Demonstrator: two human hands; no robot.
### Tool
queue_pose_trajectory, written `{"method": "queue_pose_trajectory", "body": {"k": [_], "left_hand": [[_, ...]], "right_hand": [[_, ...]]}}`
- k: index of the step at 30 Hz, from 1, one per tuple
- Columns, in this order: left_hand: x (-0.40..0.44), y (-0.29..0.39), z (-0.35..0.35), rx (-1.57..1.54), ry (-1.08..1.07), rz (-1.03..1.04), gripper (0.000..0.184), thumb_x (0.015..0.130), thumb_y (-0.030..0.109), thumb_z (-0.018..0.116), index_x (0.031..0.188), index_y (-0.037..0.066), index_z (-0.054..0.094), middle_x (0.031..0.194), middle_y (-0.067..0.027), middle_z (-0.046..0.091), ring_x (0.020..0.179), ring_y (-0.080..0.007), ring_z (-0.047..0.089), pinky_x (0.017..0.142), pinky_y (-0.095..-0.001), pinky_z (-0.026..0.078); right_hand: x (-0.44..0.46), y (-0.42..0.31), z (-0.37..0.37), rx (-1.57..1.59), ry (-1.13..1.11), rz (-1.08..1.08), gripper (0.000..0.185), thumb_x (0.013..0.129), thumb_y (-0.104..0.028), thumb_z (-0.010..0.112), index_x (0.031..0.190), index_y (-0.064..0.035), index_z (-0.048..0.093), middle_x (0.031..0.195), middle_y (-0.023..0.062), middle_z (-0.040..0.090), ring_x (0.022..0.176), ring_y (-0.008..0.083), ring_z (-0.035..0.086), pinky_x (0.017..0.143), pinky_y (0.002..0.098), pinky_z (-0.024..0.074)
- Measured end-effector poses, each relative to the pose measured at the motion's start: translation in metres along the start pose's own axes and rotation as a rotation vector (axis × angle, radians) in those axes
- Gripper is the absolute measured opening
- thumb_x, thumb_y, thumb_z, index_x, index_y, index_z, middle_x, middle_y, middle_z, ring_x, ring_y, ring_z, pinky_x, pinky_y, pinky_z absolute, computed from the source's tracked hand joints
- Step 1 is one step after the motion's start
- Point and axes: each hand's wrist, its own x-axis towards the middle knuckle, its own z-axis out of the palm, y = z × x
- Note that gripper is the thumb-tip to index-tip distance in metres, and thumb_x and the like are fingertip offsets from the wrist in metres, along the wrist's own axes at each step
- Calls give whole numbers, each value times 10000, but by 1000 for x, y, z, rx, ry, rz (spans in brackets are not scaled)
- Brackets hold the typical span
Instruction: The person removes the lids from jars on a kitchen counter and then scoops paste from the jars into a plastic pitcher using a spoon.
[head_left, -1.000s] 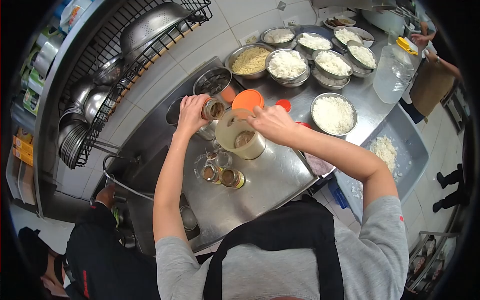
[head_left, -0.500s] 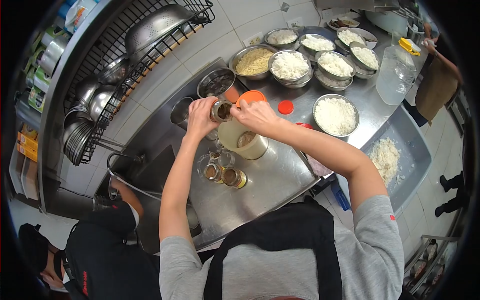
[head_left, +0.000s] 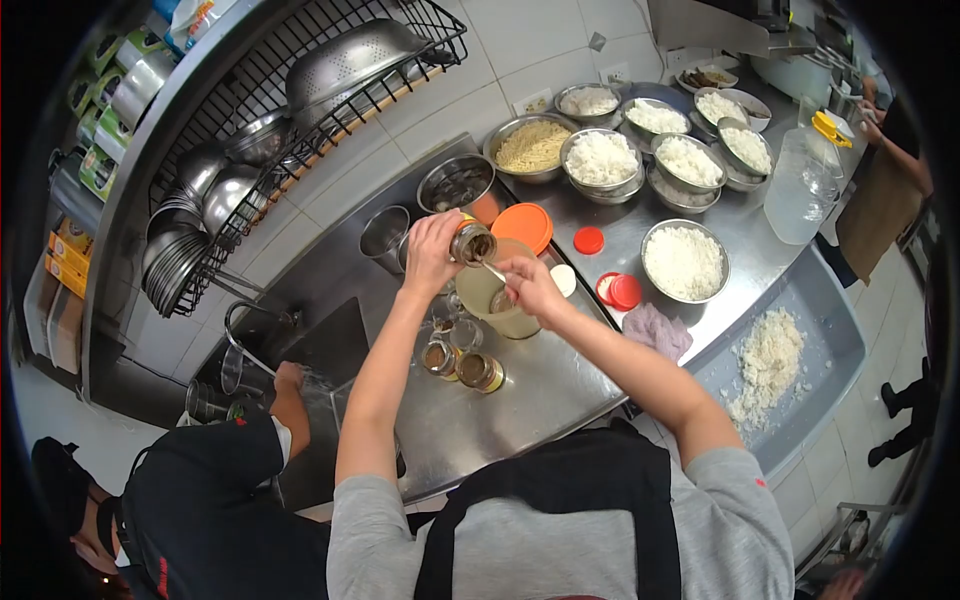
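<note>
In my left hand (head_left: 432,252) is a glass jar (head_left: 474,246), tilted with its mouth facing right over a pale plastic tub (head_left: 484,292). My right hand (head_left: 532,289) grips a spoon (head_left: 494,270), its far end at the jar's mouth. Some brown matter shows inside the jar. Below the tub, two more jars with brown contents, one jar (head_left: 440,356) and another jar (head_left: 481,372), stand on the steel counter. An orange lid (head_left: 524,228) lies behind the tub. Drinking glasses (head_left: 466,334) stand beside it, partly hidden by my left arm.
Steel bowls of rice (head_left: 686,260) and a bowl of noodles (head_left: 533,148) line the back. A grey bin (head_left: 840,370) with rice sits to the right, near a cloth (head_left: 657,332). At the left, a co-worker's hand (head_left: 289,376) is over the sink (head_left: 320,350). A wire rack (head_left: 300,150) hangs above.
My right hand has drawn back and down from the jar's mouth, so the spoon now shows. The view has shifted slightly, and the co-worker's hand has come forward over the sink.
</note>
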Motion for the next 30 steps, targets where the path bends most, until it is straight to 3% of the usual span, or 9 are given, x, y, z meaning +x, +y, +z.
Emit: {"method": "queue_pose_trajectory", "body": {"k": [1, 4, 12, 15, 16, 17, 19, 25, 30], "left_hand": [[-1, 0, 3, 3, 4, -3, 695, 508, 117, 798, 1150, 94, 533, 1183, -67, 573, 1078, -263, 526, 941, -413, 374], [-9, 1, 9, 25, 83, -46, 704, 516, 95, 789, 1165, 98, 517, 1208, -63, 562, 1088, -261, 522, 943, -410, 374], [-20, -8, 9, 79, 65, -129, 684, 514, 66, 780, 1147, 103, 524, 1203, -53, 560, 1101, -250, 509, 966, -415, 355], [-21, -18, 0, 119, 85, -152, 716, 507, 73, 794, 1165, 110, 513, 1189, -58, 568, 1089, -268, 515, 961, -413, 358], [-22, -22, -2, 143, 86, -163, 729, 503, 91, 805, 1169, 113, 511, 1191, -58, 567, 1090, -268, 513, 963, -415, 356], [-24, -23, -3, 145, 84, -172, 729, 503, 91, 805, 1169, 113, 511, 1191, -58, 567, 1090, -268, 513, 963, -415, 356], [-21, -23, -8, 111, 65, -212, 694, 506, 74, 786, 1148, 100, 522, 1208, -54, 554, 1110, -255, 504, 983, -421, 338], [-16, -24, -10, 130, 57, -168, 724, 504, 110, 803, 1168, 109, 514, 1200, -57, 558, 1109, -260, 501, 981, -420, 341], [-19, -24, -8, 149, 27, -149, 729, 505, 135, 812, 1170, 120, 513, 1199, -53, 560, 1105, -261, 503, 982, -420, 341]], "right_hand": [[-9, -7, 2, -3, -5, -2, 201, 920, -75, 443, 1071, -68, 575, 664, -22, 510, 450, 45, 370, 394, 202, 288], [-18, -6, 4, 505, -46, 277, 207, 941, -92, 442, 1124, -85, 538, 642, -24, 492, 401, 19, 279, 358, 181, 188], [-32, 5, -33, 390, -101, 216, 233, 935, -99, 454, 1151, -74, 537, 630, -32, 469, 407, 14, 274, 363, 177, 185], [-32, 13, -53, -450, -21, -477, 239, 902, -72, 476, 1116, -92, 580, 646, 58, 539, 493, 136, 519, 431, 304, 391], [-40, 9, -53, -686, 93, -633, 275, 852, -36, 482, 1100, -92, 585, 716, 136, 594, 620, 271, 619, 544, 394, 470], [-45, 4, -53, -686, 84, -630, 275, 852, -36, 482, 1100, -92, 585, 716, 136, 594, 620, 271, 619, 544, 394, 470], [-51, -2, -55, -1209, 58, -541, 340, 793, -13, 490, 1111, -96, 577, 781, 148, 619, 664, 326, 620, 567, 422, 481], [-50, -8, -50, -1353, 38, -551, 447, 746, 9, 488, 1165, -128, 567, 795, 127, 607, 631, 328, 606, 527, 429, 469], [-41, -13, -53, -1386, 9, -571, 377, 752, -8, 493, 1111, -104, 557, 784, 134, 603, 635, 321, 615, 524, 434, 466]]}}
